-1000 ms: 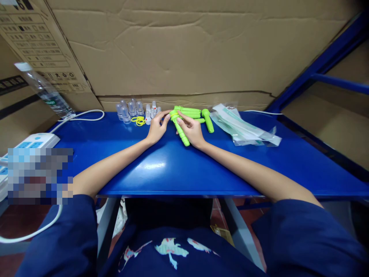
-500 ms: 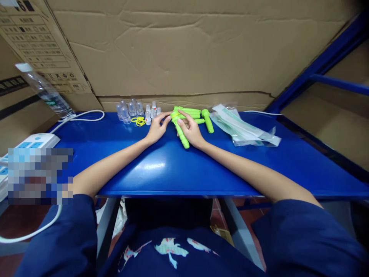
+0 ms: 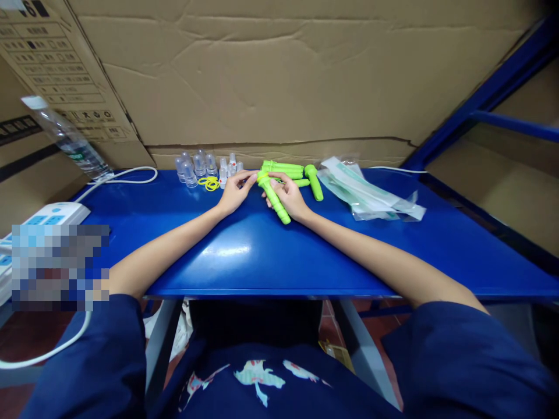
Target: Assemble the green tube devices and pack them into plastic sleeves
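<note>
My right hand (image 3: 290, 198) is wrapped round a lime-green plastic tube (image 3: 275, 201), shaped like a small flashlight body with a wider head and ridges. It tilts with its narrow end toward me. A thin yellow rubber ring (image 3: 262, 176) sits at the wide end. My left hand (image 3: 236, 194) pinches at that ring, thumb and forefinger together against the head. Behind my right hand lie several more green tubes (image 3: 283, 169), and another green tube (image 3: 313, 183) lies apart at the right. More yellow rings (image 3: 212, 184) lie in a small heap left of my hands.
Clear plastic caps (image 3: 189, 173) and smaller white-based clear pieces (image 3: 232, 163) stand at the back. Plastic bags (image 3: 371, 192) lie right on the blue table (image 3: 279, 262). At left are a water bottle (image 3: 76, 142) and a white power strip (image 3: 65, 215). Cardboard (image 3: 253, 75) walls the back.
The tube's wide end has shifted slightly left and down, and the tube has turned a little. My left hand has moved slightly left, its fingers still at the ring.
</note>
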A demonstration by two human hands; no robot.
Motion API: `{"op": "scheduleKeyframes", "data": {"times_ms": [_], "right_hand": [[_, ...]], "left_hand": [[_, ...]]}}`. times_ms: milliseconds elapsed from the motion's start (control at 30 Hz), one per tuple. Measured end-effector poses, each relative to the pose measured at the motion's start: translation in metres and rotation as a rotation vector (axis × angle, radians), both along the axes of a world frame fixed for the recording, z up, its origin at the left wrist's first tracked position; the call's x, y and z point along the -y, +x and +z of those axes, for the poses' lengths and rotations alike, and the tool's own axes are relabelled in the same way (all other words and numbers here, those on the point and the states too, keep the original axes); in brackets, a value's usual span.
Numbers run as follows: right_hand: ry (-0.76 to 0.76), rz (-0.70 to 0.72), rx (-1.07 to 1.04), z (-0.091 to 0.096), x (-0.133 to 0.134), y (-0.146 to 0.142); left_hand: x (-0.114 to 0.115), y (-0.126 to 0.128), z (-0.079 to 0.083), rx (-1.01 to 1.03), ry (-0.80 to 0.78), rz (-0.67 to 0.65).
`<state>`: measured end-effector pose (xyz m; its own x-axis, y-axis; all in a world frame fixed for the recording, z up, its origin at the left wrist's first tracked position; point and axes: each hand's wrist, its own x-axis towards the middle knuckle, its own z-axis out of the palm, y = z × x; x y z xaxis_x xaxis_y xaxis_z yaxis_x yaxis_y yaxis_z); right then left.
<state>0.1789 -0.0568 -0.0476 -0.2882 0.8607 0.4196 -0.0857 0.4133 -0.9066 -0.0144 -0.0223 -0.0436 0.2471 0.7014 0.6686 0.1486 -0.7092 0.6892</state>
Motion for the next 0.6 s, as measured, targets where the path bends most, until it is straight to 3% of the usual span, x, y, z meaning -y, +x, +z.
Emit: {"op": "scheduleKeyframes", "data": {"times_ms": [600], "right_hand": [[-0.029, 0.021, -0.043, 0.0016, 0.0024, 0.0027]], "left_hand": [[0.0007, 0.0001, -0.0018, -0.010, -0.069, -0.200]]}}
